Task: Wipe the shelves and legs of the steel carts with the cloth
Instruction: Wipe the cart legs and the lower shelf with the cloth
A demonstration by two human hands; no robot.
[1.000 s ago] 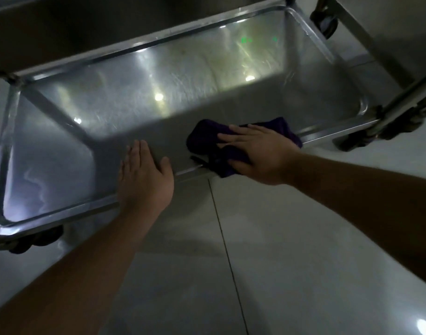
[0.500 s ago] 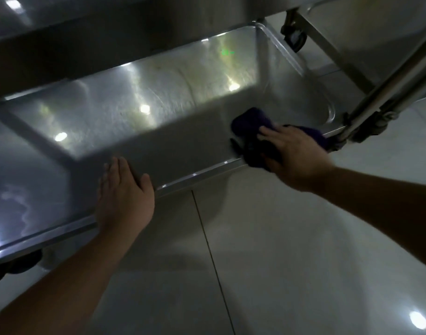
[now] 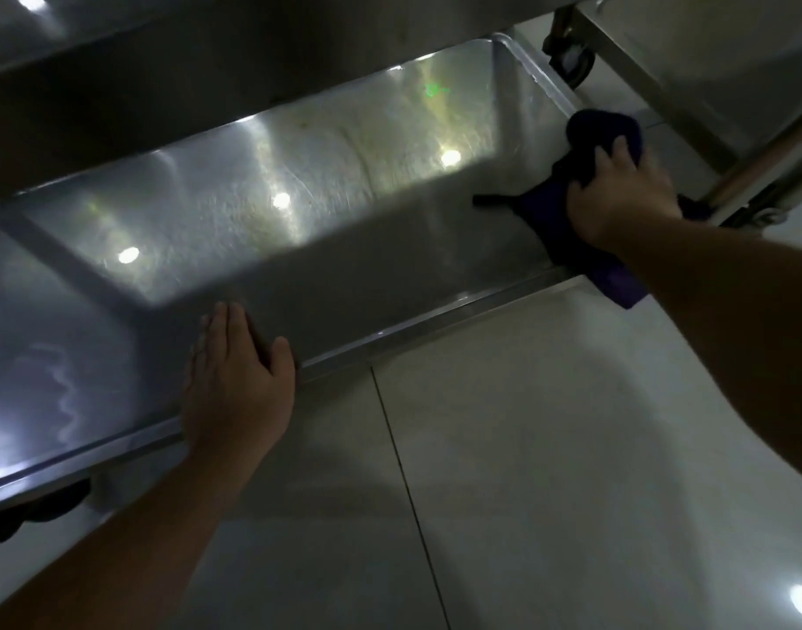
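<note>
Now right hand (image 3: 621, 197) clenched on cloth (image 3: 567, 206) at shelf corner; left hand (image 3: 235, 384) flat, released, on shelf rim (image 3: 435, 327)

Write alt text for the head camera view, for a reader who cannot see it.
A person's right hand presses a dark purple cloth into the right corner of a steel cart's bottom shelf. The left hand rests flat on the shelf's front rim. A second cart's caster stands beyond, on a pale tiled floor.
</note>
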